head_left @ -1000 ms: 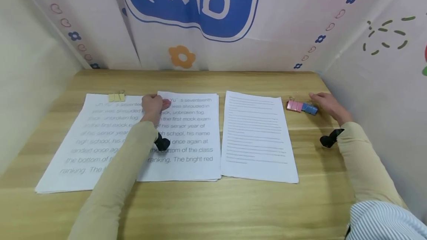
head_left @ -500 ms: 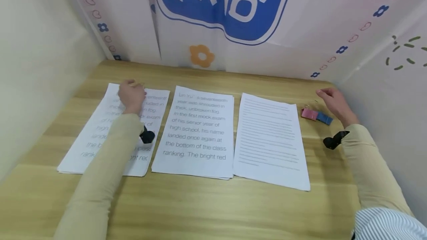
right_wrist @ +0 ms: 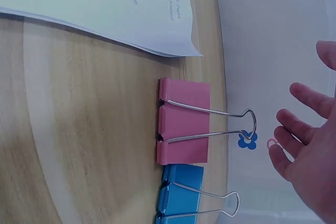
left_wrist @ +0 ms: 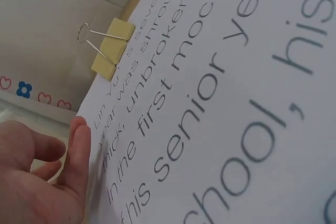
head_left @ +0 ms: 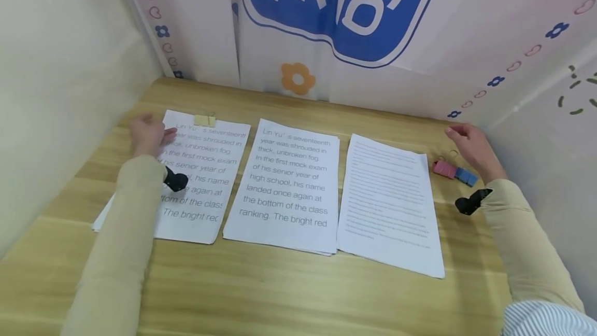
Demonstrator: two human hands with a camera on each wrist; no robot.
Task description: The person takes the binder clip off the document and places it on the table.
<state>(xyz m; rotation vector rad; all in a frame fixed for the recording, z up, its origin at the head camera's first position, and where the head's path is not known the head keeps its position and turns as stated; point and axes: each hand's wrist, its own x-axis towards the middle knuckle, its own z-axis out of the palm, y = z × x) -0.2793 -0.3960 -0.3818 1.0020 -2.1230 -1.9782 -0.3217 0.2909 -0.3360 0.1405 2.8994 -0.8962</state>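
Left stack of printed sheets: lies flat at the left of the counter, top edge already clamped by a yellow binder clip. The left hand rests at the stack's upper left edge, fingers straight and released against the paper, gripping nothing.

Middle stack and right stack: side by side, near each other, neither carrying a clip.

Pink binder clip and blue binder clip: touching one another on the counter, just right of the right stack. The right hand hovers just beyond them, fingers spread and loose, holding nothing.

Step in hand, as judged: one stack bound and settled, two still loose. The next move likely calls for pinching a clip's wire handles and squaring a stack's top edge first.

Hard to make out: the number of sheets per stack; the small print on the right stack; the left stack's lower left corner, hidden under the sleeve.
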